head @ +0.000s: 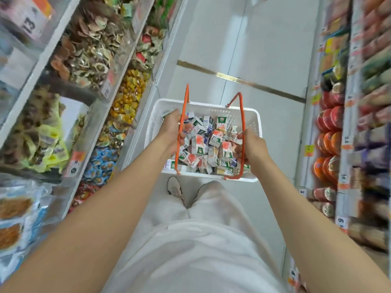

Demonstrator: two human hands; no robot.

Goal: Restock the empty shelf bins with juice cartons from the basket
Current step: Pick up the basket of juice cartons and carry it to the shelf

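A white basket (211,106) sits in the middle of the aisle, straight ahead of the person and just beyond the shoes (174,187). It is heaped with small juice cartons (211,144), lying jumbled at all angles, white with green, orange and blue print. Both orange handles stand raised. The left hand (171,126) has its fingers curled round the left handle (186,96) about halfway along. The right hand (252,145) is wrapped round the right handle (241,106) in the same way. The hands are apart, one at each side of the basket, with both bare arms stretched forward. Whether the basket hangs clear of the floor (264,49) cannot be told.

The floor is pale tile, with a metal strip (239,80) crossing it just beyond the basket. The left shelves (50,60) slope away into the distance, holding clear bins of wrapped goods in brown, yellow and blue, with orange price tags (75,163) on the front edges. The right shelves (351,115) carry red and orange round packs, much blurred. Pale trousers (211,204) fill the near part of the view.
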